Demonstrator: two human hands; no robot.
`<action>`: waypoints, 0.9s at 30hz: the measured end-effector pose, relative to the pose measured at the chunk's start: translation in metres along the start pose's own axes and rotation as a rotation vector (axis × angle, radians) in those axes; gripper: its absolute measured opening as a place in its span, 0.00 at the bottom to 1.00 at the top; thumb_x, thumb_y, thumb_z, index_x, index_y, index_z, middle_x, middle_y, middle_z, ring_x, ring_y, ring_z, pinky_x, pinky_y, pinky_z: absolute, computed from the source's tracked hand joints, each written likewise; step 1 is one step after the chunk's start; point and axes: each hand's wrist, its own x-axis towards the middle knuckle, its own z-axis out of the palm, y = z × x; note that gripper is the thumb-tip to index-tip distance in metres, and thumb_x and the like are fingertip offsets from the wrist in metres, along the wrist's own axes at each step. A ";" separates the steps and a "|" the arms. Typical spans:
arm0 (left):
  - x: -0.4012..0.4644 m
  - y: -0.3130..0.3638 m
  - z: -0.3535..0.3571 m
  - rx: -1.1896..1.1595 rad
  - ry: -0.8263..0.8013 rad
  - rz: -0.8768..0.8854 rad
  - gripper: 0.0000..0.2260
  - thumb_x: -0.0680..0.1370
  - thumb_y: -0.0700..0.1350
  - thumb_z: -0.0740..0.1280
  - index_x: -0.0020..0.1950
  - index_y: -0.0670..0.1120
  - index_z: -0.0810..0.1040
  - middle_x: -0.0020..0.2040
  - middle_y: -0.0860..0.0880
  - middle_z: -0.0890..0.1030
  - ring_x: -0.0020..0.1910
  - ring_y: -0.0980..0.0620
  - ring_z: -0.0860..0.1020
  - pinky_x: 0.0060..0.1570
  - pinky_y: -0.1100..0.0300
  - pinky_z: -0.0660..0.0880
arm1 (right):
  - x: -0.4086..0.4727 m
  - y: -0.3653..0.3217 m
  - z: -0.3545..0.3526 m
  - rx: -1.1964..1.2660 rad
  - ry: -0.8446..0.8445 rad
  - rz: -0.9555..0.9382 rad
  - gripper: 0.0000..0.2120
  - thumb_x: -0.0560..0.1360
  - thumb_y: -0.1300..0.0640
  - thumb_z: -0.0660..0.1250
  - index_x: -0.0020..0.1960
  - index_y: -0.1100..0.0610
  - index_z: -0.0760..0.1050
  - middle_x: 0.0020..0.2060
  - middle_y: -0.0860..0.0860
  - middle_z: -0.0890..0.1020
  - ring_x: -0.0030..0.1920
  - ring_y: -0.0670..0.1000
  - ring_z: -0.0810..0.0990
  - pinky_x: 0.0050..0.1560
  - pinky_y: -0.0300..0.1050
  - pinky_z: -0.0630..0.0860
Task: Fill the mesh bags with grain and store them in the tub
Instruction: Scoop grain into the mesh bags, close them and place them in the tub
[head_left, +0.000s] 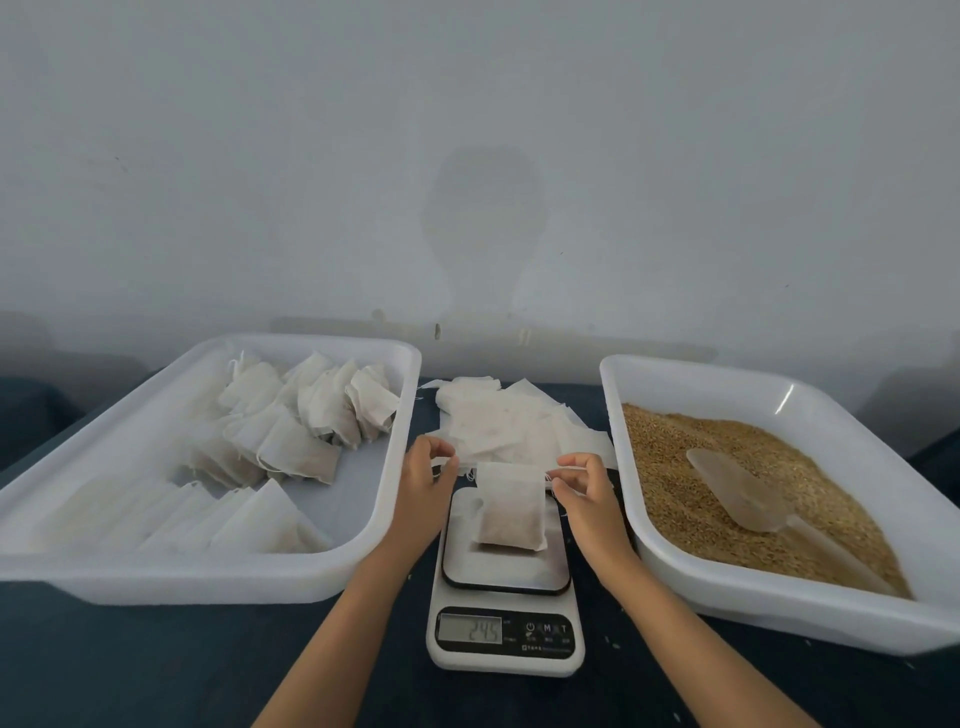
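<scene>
Now, at the left of the frame, the tub (363, 540) is holding rows and a heap of filled bags (296, 457). Just right of its rim, at centre, the left hand (427, 480) is pinching the drawstring at the left top corner of the bag (511, 512) that is standing on the scale (506, 587); its fingers are curled round the string. Behind the hands, a pile of empty bags (514, 421) is lying on the dark table (156, 665). The right hand (584, 491) is pinching the string at the bag's right top corner, so both hands are drawing outward along the mouth, which is running left to right across the frame. The bag's long axis is standing roughly upright, its grain-filled bottom resting on the scale plate, directly between the two hands. The display is showing digits, too blurred to read surely. At the right, a second tray (779, 618) is holding grain (701, 467) with a scoop (743, 491) lying in it. Judging by this, the closing step is in hand, and since the tub lies to the left, the left hand is the nearer one for carrying the bag over.
</scene>
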 end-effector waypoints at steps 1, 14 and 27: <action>0.000 0.001 0.000 0.014 -0.030 0.005 0.03 0.78 0.40 0.64 0.48 0.48 0.72 0.45 0.53 0.77 0.42 0.55 0.77 0.43 0.68 0.73 | 0.000 0.000 0.001 -0.007 -0.001 0.000 0.09 0.77 0.65 0.63 0.55 0.57 0.68 0.45 0.48 0.79 0.46 0.42 0.77 0.42 0.29 0.71; -0.014 0.062 0.010 0.053 -0.094 -0.053 0.15 0.75 0.53 0.68 0.58 0.52 0.69 0.48 0.56 0.75 0.47 0.56 0.76 0.39 0.68 0.67 | -0.005 -0.051 0.020 0.016 -0.047 -0.182 0.15 0.73 0.67 0.69 0.50 0.49 0.71 0.45 0.51 0.80 0.48 0.47 0.79 0.52 0.40 0.76; 0.009 0.076 -0.132 0.299 0.097 -0.127 0.10 0.75 0.49 0.69 0.36 0.48 0.72 0.30 0.53 0.74 0.30 0.55 0.72 0.27 0.68 0.66 | 0.000 -0.146 0.115 0.053 -0.423 -0.380 0.09 0.75 0.64 0.67 0.51 0.53 0.72 0.46 0.53 0.80 0.48 0.49 0.79 0.51 0.40 0.75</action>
